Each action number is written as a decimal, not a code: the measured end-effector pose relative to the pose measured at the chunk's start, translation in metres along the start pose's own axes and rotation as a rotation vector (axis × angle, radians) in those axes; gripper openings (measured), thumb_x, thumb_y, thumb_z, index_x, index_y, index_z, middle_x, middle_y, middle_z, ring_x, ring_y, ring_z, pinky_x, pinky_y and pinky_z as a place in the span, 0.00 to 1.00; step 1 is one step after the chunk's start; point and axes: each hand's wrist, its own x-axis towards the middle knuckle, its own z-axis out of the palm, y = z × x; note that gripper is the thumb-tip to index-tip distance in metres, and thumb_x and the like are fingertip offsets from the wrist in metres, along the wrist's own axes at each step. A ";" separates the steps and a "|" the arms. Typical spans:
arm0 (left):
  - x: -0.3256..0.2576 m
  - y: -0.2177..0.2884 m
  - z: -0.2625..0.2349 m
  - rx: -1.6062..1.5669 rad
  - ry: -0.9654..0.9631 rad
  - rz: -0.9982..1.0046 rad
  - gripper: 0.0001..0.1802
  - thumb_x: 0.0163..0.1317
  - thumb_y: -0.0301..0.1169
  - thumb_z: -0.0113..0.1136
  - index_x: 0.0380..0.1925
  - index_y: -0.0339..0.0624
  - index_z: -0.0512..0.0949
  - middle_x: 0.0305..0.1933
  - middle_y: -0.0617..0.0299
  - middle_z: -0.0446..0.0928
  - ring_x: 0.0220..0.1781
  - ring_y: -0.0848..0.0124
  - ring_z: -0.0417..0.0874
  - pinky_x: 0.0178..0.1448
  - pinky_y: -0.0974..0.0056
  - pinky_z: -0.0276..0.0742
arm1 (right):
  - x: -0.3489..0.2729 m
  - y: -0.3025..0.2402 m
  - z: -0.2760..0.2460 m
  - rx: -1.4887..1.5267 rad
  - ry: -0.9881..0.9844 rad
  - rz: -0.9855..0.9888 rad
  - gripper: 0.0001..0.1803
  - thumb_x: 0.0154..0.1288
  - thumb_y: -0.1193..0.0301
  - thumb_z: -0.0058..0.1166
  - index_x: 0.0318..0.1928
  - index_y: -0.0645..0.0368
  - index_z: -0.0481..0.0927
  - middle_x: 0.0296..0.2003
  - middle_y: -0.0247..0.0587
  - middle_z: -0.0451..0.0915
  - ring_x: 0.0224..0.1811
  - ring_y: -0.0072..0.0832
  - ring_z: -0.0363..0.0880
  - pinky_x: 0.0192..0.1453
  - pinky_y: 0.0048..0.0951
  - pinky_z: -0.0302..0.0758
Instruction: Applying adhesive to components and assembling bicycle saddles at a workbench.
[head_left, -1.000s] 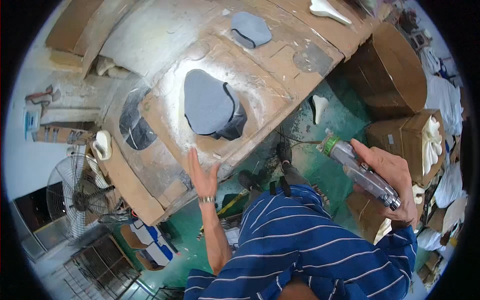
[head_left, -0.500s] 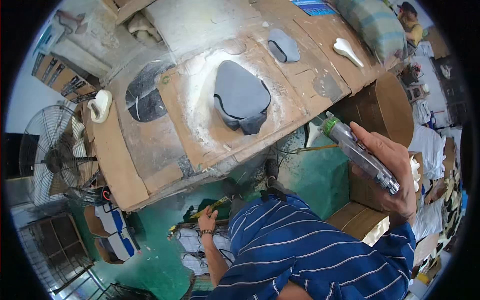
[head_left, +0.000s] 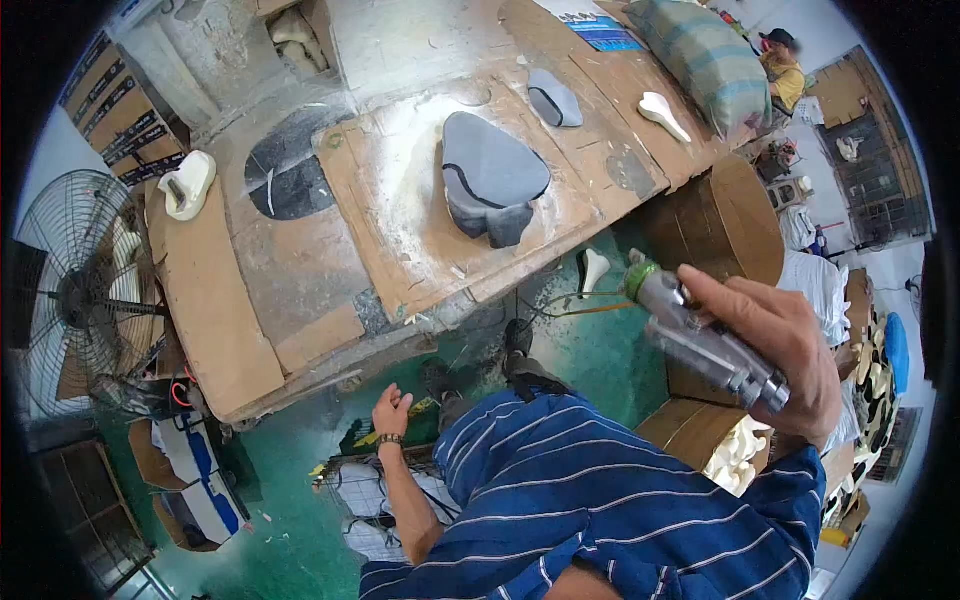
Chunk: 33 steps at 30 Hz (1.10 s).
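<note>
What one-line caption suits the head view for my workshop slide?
Right hand grips a metal power tool beside a dusty cardboard-topped bench; left hand hangs low.

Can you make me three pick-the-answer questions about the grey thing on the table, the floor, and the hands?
1. Where does the big grey moulded piece lie?
A. on the dusty cardboard-covered table
B. on the floor
C. in a box

2. What colour is the floor?
A. red
B. green
C. yellow

3. What does the right hand do?
A. hangs empty
B. rests flat on the table
C. grips a metal hand tool

Answers: 1 A, it sits on the white-dusted tabletop. 2 B, the floor below the table is green. 3 C, the fingers wrap the tool, while the left hand is low and empty.
</note>
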 end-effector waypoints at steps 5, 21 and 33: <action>0.001 0.007 -0.015 0.023 -0.035 -0.034 0.33 0.62 0.35 0.74 0.67 0.39 0.78 0.60 0.47 0.85 0.60 0.57 0.87 0.64 0.53 0.82 | -0.021 -0.033 0.009 -0.103 0.027 0.003 0.38 0.54 0.73 0.70 0.68 0.64 0.78 0.37 0.51 0.85 0.35 0.44 0.87 0.39 0.41 0.81; 0.003 0.059 0.014 0.167 -0.114 0.012 0.33 0.64 0.37 0.72 0.69 0.40 0.76 0.62 0.47 0.84 0.62 0.57 0.86 0.65 0.52 0.82 | -0.115 0.027 0.002 0.059 -0.007 0.086 0.42 0.52 0.72 0.72 0.70 0.70 0.74 0.35 0.52 0.83 0.31 0.42 0.82 0.33 0.42 0.76; 0.003 0.147 0.100 0.266 -0.113 0.070 0.33 0.62 0.39 0.74 0.65 0.39 0.80 0.56 0.47 0.87 0.57 0.58 0.89 0.59 0.56 0.84 | -0.151 0.228 -0.028 0.394 0.029 0.055 0.41 0.54 0.73 0.70 0.69 0.75 0.73 0.35 0.53 0.85 0.33 0.45 0.85 0.36 0.41 0.78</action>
